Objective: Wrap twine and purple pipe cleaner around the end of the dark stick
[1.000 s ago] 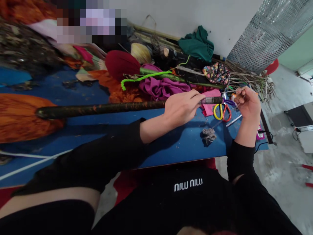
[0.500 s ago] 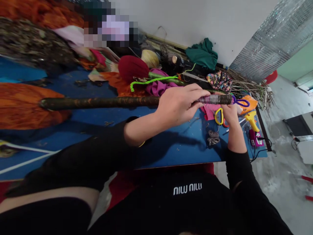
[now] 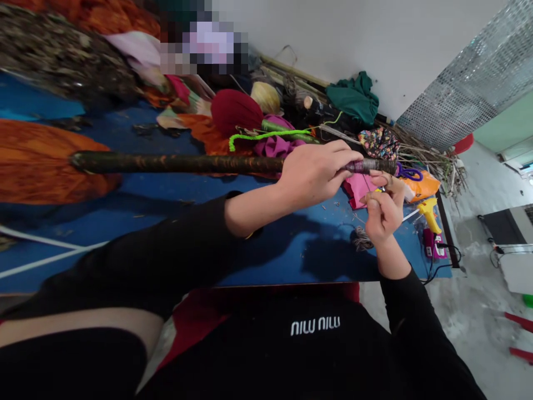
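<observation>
My left hand [image 3: 312, 175] is closed around a dark wooden stick [image 3: 187, 164], held level above the blue table. An orange cloth bundle [image 3: 37, 166] covers the stick's left end. Near its right end, a grey and purple wrapping [image 3: 366, 166] goes round the wood, and a purple pipe-cleaner loop [image 3: 411, 174] sticks out past the tip. Just below the wrapping is my right hand [image 3: 385, 214], thumb and fingers drawn together in a pinch. Anything between those fingertips is too fine to make out.
On the blue table [image 3: 266, 261], a grey cord bundle [image 3: 363, 238] and pink cloth [image 3: 358, 189] lie near my right hand. A yellow glue gun [image 3: 430, 214] stands by the right edge. Behind are a green pipe cleaner [image 3: 270, 134], a dark red bundle [image 3: 236, 111] and twigs [image 3: 433, 145].
My right hand has come from under the stick's tip down and toward me, its fingers now pinched. My left hand keeps its hold on the stick. The view has shifted slightly.
</observation>
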### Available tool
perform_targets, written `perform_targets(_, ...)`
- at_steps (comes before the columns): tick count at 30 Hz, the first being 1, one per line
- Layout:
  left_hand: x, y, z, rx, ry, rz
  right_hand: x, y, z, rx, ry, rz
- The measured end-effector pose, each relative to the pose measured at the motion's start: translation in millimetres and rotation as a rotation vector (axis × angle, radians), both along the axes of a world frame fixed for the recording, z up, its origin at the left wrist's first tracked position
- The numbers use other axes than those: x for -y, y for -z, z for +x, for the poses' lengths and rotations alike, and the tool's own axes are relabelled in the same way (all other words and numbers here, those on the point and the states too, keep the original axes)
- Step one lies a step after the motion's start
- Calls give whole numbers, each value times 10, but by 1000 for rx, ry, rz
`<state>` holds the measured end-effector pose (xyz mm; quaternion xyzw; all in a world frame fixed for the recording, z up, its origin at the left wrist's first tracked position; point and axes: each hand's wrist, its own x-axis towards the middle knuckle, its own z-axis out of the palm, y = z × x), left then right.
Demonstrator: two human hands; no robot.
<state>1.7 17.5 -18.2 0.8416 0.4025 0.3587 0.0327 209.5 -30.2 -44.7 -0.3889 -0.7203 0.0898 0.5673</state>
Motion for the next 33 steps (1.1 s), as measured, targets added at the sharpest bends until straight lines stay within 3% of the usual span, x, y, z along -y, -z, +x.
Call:
perform_targets(3,-5,73,39,-27,21,-9,-50,46,-71,-113,-191,-129)
perform_targets(5,-3,112,61,-51,30,-11,-82,68,-145,-220,-217,-212)
perform_targets(11,12,183,105,-103,-21,14,71,63,-277,-263,-7,-246)
perform_targets(16,4,257,144,-110,-25,9,279,99,-264,-157,-18,-330)
perform_targets(20,-9,283,157,-142,-15,7,240,88,-241,-128,1,-270)
perform_targets(24,4,278,156,-164,-1,-42,89,-61,-129,-163,-73,-50)
perform_targets(26,18,282,155,-164,3,-67,21,-133,-53,-165,-46,34)
perform_targets(29,38,303,154,-173,2,-87,-59,-174,37,-182,-2,-18)
perform_targets(33,67,341,153,-174,18,-102,-155,-151,82,-198,-86,-51)
